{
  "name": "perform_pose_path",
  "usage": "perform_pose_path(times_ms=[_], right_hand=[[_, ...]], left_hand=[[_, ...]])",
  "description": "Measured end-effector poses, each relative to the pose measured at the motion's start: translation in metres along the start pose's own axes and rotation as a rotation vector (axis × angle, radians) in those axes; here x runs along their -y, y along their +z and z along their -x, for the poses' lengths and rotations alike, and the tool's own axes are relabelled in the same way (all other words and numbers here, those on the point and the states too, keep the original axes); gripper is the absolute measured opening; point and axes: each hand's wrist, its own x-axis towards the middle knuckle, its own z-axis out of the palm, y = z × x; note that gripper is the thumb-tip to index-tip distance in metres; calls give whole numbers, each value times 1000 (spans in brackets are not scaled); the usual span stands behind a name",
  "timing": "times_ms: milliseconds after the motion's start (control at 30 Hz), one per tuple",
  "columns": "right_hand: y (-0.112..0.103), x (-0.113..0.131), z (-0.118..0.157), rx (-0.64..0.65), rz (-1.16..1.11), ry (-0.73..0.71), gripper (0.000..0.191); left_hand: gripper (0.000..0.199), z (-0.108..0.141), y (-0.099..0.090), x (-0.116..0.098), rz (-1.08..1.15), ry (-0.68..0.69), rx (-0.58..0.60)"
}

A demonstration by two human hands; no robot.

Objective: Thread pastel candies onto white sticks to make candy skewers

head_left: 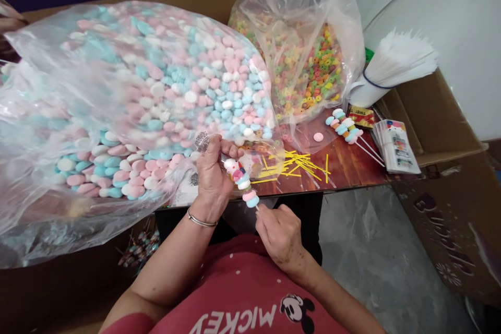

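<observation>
Above the table's front edge, my left hand [213, 169] is closed on a small clear printed bag [256, 163]. Pink, white and blue candies threaded on a white stick make up a candy skewer [247, 186]; its upper end lies at the bag's mouth, partly behind printed film. How deep it sits inside, I cannot tell. Low down, my right hand [282, 232] pinches the stick's bare end. Just beyond the bag, yellow twist ties [299, 164] are scattered on the table.
A large clear bag of pink, white and blue candies [188, 78] covers the left. Behind stands a bag of colourful rings [313, 73]. At right are finished-looking skewers [344, 126], printed bags [397, 146], a white cup of sticks [370, 88] and a cardboard box [442, 209].
</observation>
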Motion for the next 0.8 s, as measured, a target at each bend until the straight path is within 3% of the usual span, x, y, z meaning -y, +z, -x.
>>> perform_pose_path(times_ms=[100, 200, 267, 367, 467, 600, 800], right_hand=[[2, -1, -1, -32, 86, -21, 26], [1, -2, -1, -7, -14, 101, 25], [-1, -2, -1, 56, -269, 293, 24], [-6, 1, -2, 156, -826, 733, 25], [-11, 2, -8, 155, -1324, 1036, 22], [-16, -1, -16, 193, -1676, 1145, 19], [-13, -4, -16, 210, -1795, 1154, 22]], left_hand=[[39, 2, -2, 5, -46, 19, -6], [39, 5, -6, 10, -103, -8, -22], [39, 6, -8, 12, -128, -37, -21], [37, 6, -12, 13, -170, -77, -11], [33, 5, -15, 13, -160, -79, -2], [37, 5, -18, 12, -140, -47, 36], [34, 5, -20, 17, -156, -30, 28]])
